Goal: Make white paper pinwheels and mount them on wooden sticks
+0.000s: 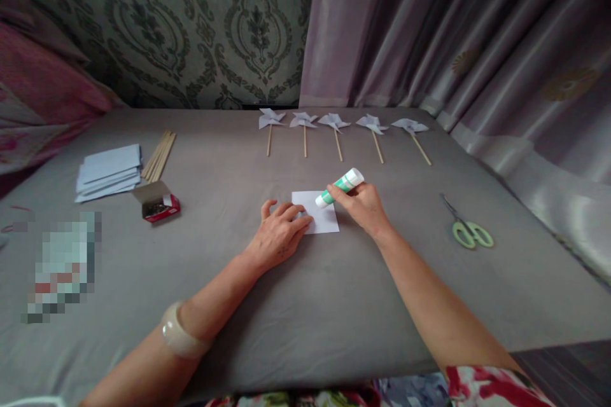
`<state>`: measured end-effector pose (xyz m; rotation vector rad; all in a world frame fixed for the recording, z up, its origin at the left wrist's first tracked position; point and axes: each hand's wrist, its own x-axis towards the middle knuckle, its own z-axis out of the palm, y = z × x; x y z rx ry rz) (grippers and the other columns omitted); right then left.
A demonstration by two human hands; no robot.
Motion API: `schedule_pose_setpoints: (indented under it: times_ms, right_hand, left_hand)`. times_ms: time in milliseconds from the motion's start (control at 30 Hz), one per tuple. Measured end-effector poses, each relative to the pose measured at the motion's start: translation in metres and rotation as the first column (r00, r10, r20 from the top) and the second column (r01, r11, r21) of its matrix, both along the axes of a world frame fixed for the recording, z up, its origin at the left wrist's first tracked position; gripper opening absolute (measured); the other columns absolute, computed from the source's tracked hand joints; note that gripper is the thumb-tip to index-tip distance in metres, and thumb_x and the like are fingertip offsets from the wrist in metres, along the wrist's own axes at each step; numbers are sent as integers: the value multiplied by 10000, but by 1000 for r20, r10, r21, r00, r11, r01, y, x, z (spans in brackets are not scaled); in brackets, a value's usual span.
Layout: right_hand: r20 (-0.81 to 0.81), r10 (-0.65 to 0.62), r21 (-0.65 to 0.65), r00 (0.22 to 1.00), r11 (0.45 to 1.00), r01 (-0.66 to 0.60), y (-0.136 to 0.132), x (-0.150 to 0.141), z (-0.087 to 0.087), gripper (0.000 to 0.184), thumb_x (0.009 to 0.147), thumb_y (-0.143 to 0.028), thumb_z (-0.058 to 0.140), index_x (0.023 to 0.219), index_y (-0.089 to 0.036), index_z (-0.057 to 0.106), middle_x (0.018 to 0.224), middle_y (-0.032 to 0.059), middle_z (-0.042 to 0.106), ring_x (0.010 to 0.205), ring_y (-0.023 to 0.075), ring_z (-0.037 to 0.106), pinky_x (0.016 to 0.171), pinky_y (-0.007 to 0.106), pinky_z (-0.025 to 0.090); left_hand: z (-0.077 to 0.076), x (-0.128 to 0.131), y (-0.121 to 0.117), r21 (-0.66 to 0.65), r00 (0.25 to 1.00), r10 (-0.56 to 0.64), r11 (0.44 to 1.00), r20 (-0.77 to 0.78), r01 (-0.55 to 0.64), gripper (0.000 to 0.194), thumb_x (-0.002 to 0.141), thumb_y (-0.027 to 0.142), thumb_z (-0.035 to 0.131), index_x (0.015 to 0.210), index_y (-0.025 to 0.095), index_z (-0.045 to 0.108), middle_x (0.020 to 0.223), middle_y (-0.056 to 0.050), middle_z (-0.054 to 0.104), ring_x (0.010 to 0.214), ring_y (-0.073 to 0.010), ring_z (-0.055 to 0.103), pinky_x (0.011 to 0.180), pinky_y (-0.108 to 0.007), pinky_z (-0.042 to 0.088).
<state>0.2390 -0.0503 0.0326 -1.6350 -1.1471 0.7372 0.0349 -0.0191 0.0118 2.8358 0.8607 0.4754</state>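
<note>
A small white paper square (321,215) lies flat on the grey cloth-covered table (296,318). My left hand (279,232) rests on the square's left edge, fingers spread and pressing it down. My right hand (363,205) is closed around a green-and-white glue tube (340,187), held slanted with its tip touching the paper near the middle.
Several paper pinwheels on wooden sticks (336,128) lie in a row at the back. A stack of pale paper sheets (109,172), loose wooden sticks (160,155) and an open red box of small pins (157,205) sit at left. Green-handled scissors (466,227) lie at right.
</note>
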Motion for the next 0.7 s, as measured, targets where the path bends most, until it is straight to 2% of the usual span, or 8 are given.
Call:
schedule_pose_setpoints:
  times_ms: [133,233,333,467,700]
  right_hand:
    - [232,5,-11,973,1000,-3,-1,-10,-3,351,739,-507,612,659,-165,612,618,49,651,600,179,593,564,267,406]
    - [431,18,18,902,999,-29,1,-14,-6,325,776,-475,587,641,-179,599,637,62,657,601,177,592,581,272,398]
    - [560,19,63,828,996,-65,3,-17,-7,287,797,-433,584,667,-178,608,690,72,665,639,178,594,639,284,405]
    - [652,31,76,757,991,-106,5,-21,-7,242,807,-396,591,701,-179,613,711,62,657,699,184,597,727,303,407]
    - [706,2,165,708,972,-167,8,-27,-12,197,821,-358,583,713,-194,591,702,55,640,745,212,594,759,337,402]
  left_hand:
    - [-3,2,2,0,1000,-6,1000,-18,6,299,938,262,401,1109,275,645,1296,-78,595,1224,-288,467,1015,-553,231]
    - [-4,2,3,-24,999,-23,999,-45,22,313,936,244,388,1154,263,613,1372,-75,542,1302,-312,396,1029,-588,213]
    - [-3,1,4,-45,997,-31,999,-72,28,329,944,245,365,1171,272,602,1383,-69,534,1298,-318,403,1038,-612,196]
    - [-1,1,3,-52,994,-59,997,-97,55,361,954,248,342,1206,314,591,1406,-49,511,1300,-328,399,1030,-633,204]
    - [-5,1,3,-71,994,-50,997,-101,43,376,938,227,387,1237,342,584,1448,-63,456,1337,-331,352,1038,-644,200]
